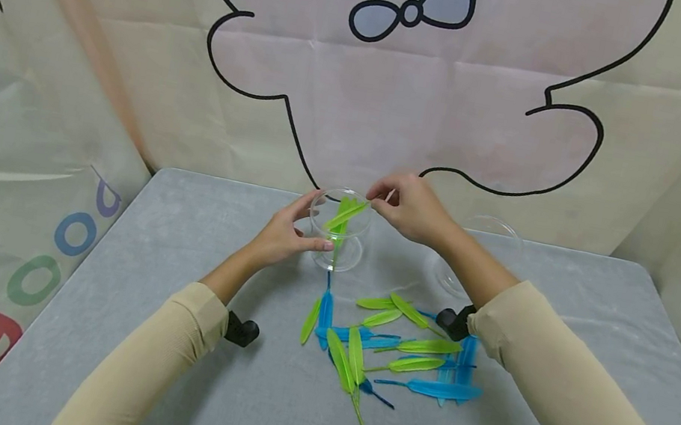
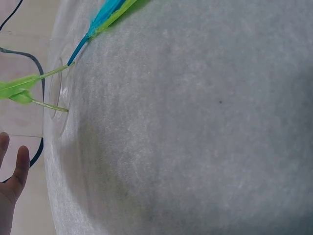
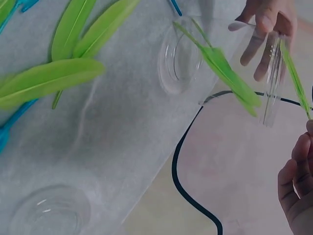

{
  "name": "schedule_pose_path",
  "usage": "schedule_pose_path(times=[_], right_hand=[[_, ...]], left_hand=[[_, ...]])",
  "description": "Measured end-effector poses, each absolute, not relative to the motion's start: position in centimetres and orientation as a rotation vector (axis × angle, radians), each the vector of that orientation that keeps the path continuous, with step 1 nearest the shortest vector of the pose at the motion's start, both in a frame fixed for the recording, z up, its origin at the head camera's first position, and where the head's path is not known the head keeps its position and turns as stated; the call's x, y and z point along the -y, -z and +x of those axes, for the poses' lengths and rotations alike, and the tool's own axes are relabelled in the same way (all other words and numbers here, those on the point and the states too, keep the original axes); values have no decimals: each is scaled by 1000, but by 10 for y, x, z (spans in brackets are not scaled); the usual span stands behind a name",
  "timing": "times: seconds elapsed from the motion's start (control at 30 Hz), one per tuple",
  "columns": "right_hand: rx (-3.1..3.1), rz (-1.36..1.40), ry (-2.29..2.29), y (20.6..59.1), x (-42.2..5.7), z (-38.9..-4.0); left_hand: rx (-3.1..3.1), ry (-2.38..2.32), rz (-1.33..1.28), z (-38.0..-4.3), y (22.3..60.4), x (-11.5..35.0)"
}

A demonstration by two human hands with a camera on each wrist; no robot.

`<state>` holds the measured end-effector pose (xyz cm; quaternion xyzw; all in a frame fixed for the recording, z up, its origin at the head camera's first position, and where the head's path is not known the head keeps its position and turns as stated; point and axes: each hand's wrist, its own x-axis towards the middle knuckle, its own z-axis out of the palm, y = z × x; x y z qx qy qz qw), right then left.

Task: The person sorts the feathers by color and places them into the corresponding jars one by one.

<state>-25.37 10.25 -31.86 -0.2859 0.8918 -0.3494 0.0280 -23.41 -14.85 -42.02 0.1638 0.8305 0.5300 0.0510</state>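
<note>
Feather (image 1: 348,215), green, is pinched in the right hand (image 1: 412,208) (grip clamped on one end) over a clear cup (image 1: 356,243), centre of the head view. Left hand (image 1: 287,235) has its grip round the cup. More feathers (image 1: 429,346), green and blue, lie on the bench (image 1: 252,406), lower centre.

Near the far edge of your table (image 1: 227,390), with the backdrop (image 1: 364,118) behind it, the left cup (image 1: 349,248) stands with upright feathers (image 3: 230,76) inside, your left hand (image 1: 289,234) around its left side and your right hand (image 1: 410,206) just right of its rim, a single feather (image 3: 295,76) reaching from your fingertips across its mouth. To the right, partly behind your right forearm (image 1: 475,263), stands the right cup (image 1: 499,242). On the near side of both cups you have loose feathers (image 1: 416,363) spread between your forearms, some overlapping, one quill pointing at the left cup's base.
</note>
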Motion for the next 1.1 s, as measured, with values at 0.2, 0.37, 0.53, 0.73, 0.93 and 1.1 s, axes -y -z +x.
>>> schedule_pose_path(times=[0.2,0.37,0.53,0.73,0.93,1.1], right_hand=[[-2743,-902,1068,326,-95,-254],[-2757,-914,1047,329,-91,-254],[-2770,-911,1026,330,-89,-254],[-2771,-944,996,333,-88,-252],[-2757,-957,1010,333,-90,-252],[-2740,-947,1034,332,-96,-252]], left_hand=[[-2527,-1614,492,-234,421,149],[-2510,-1626,508,-232,416,148],[-2525,-1618,500,-234,419,148],[-2535,-1607,494,-233,418,148],[-2525,-1615,507,-233,419,148],[-2524,-1617,509,-234,420,148]])
